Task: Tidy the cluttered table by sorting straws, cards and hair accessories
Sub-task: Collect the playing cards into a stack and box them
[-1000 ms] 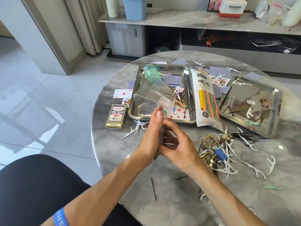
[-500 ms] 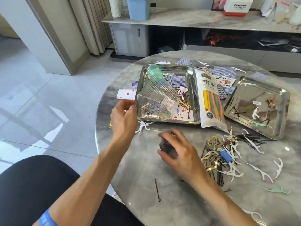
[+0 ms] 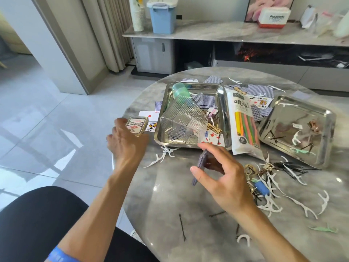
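Now left hand [image 3: 126,146] grips the playing-card box [image 3: 137,126] lifted off the desk [image 3: 170,205], right hand [image 3: 221,178] pinches the card stack [image 3: 200,168]; square its edges, tilt the box mouth toward it, slide in gently.

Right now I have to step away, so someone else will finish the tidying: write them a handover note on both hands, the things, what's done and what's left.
Left hand holds the card box, lifted at the table's left edge.
Right hand grips a stack of cards above the table, fingers curled over it.
Done: some cards gathered into that stack.
Left: box the stack; collect loose cards on the table and in the left tray, which also holds a tipped clear container. The straw pack lies between the trays. Hairpins and clips remain scattered by the right tray.
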### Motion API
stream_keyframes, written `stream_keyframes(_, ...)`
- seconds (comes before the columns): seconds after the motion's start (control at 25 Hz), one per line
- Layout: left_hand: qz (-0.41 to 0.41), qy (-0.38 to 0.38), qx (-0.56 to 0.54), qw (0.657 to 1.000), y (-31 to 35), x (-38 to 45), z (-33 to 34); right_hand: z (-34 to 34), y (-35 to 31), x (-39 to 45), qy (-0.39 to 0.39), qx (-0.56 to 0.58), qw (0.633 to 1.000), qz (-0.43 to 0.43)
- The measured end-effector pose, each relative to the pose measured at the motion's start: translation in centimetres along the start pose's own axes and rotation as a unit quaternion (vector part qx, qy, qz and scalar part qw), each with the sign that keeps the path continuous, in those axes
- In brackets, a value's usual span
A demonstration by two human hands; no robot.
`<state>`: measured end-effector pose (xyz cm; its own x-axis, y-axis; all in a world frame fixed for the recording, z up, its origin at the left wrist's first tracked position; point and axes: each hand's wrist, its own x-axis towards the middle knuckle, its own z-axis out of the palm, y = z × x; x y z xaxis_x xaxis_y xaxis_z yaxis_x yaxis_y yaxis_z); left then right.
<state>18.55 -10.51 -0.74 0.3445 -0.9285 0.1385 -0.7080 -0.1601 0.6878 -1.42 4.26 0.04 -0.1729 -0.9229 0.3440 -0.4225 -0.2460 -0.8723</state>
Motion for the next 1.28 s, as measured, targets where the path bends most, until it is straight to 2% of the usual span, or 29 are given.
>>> stream_keyframes(0.08,0.141,0.047,-0.011,0.989,2.3,-1.0,-1.7,-1.3,-2.1,1.6,-0.04,0.119,0.991,0.054)
stream_keyframes(0.12,0.21,0.047,-0.023,0.976,3.5,-2.1,-2.5,-2.2,-3.0,2.6,-0.065,0.135,0.987,0.058)
stream_keyframes(0.16,0.268,0.028,-0.04,0.962,4.7,-3.4,-3.2,-3.2,-3.8,3.7,-0.099,0.1,0.989,0.055)
stream_keyframes(0.24,0.342,-0.055,-0.111,0.931,6.4,-6.2,-4.0,-5.4,-4.7,5.2,-0.193,-0.051,0.977,0.075)
stream_keyframes(0.32,0.343,-0.151,-0.228,0.899,7.6,-8.2,-4.1,-7.3,-5.0,4.9,-0.259,-0.151,0.948,0.109)
stream_keyframes(0.44,0.298,-0.243,-0.327,0.863,8.1,-9.8,-3.0,-8.1,-4.4,2.4,-0.282,-0.064,0.945,0.155)
stream_keyframes(0.52,0.321,-0.274,-0.326,0.846,7.9,-10.4,-1.9,-8.4,-3.9,1.2,-0.286,-0.004,0.941,0.182)
stream_keyframes(0.64,0.386,-0.26,-0.263,0.845,7.5,-10.5,-1.1,-11.5,-3.7,1.4,-0.24,0.069,0.943,0.219)
stream_keyframes(0.72,0.388,-0.253,-0.237,0.854,7.3,-10.5,-0.9,-14.5,-4.1,2.1,-0.176,0.186,0.941,0.222)
stream_keyframes(0.76,0.379,-0.26,-0.231,0.857,7.3,-10.6,-0.8,-15.2,-4.6,2.4,-0.173,0.283,0.92,0.211)
stream_keyframes(0.84,0.387,-0.274,-0.216,0.853,7.5,-11.0,-0.6,-14.2,-5.5,2.3,-0.217,0.502,0.821,0.164)
stream_keyframes(0.88,0.405,-0.279,-0.212,0.844,7.6,-11.2,-0.5,-13.1,-5.5,2.2,-0.225,0.548,0.793,0.144)
stream_keyframes(0.92,0.421,-0.284,-0.213,0.834,7.8,-11.3,-0.4,-11.9,-5.1,1.9,-0.215,0.538,0.804,0.134)
stream_keyframes(0.96,0.43,-0.287,-0.22,0.828,7.9,-11.3,-0.4,-10.7,-4.7,1.8,-0.188,0.499,0.836,0.131)
stream_keyframes(1.04,0.428,-0.288,-0.244,0.821,8.1,-11.4,-0.5,-9.9,-4.1,2.1,-0.095,0.453,0.875,0.141)
stream_keyframes(1.16,0.406,-0.306,-0.272,0.817,8.0,-11.6,-0.5,-10.5,-3.5,2.7,0.003,0.462,0.873,0.156)
stream_keyframes(1.28,0.397,-0.332,-0.298,0.802,7.7,-11.7,-0.6,-10.6,-2.4,2.7,0.019,0.448,0.875,0.183)
